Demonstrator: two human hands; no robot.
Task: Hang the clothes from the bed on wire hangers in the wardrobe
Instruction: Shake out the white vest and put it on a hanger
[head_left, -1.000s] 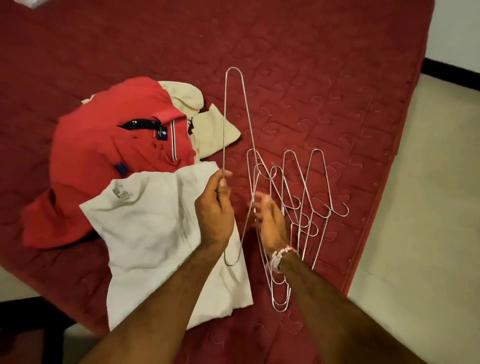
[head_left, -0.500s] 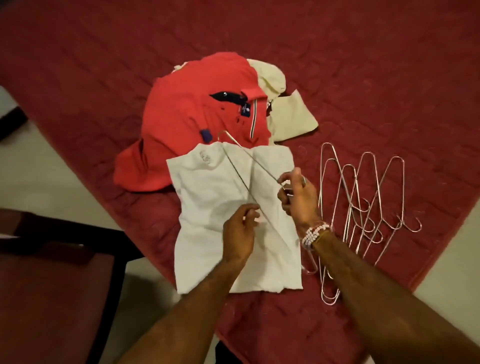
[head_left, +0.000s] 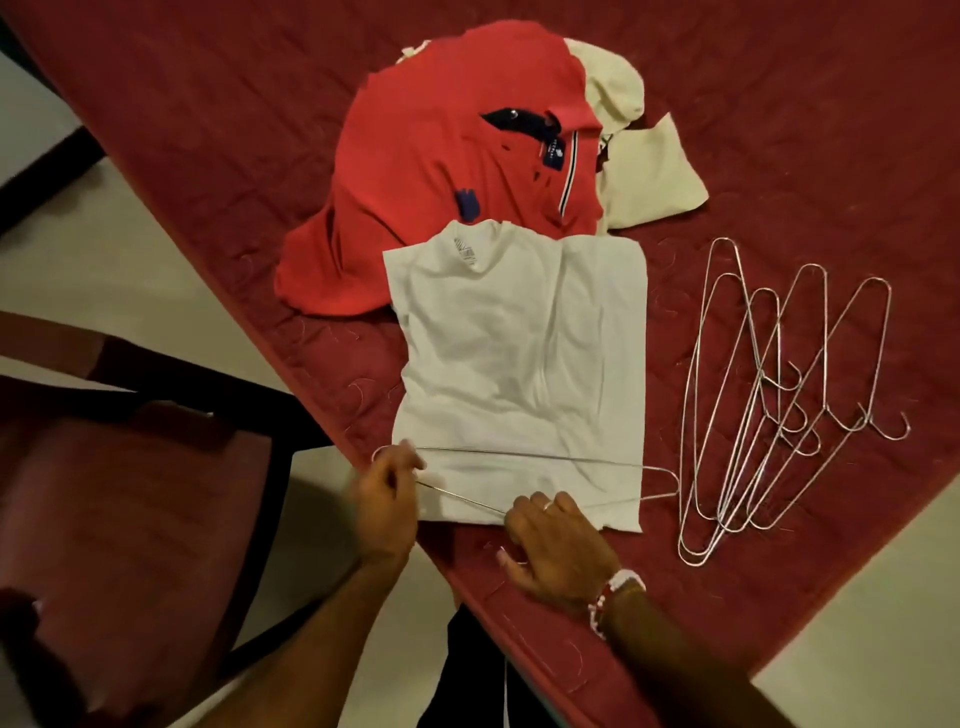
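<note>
Head view: holding a hanger (head_left: 519, 455) flat across the hem of the white shirt (head_left: 519, 364), near the edge of the bed (head_left: 208, 156).
Pinching the hanger's left end in the fingers of the left hand (head_left: 387, 501); bending the right hand (head_left: 558, 543) over its neck, grip hidden. Probably best lifting the hem, feeding the hanger up to the collar, keeping the shoulders even. Working on a dark red quilted bed beside a red shirt (head_left: 441, 171) and spare hangers (head_left: 769, 395), a chair (head_left: 130, 493) close by.

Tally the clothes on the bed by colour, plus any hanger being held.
Red polo shirt: 1
White T-shirt: 1
Cream garment: 1
Wire hanger, gripped by the left hand: 1
Total: 4
</note>
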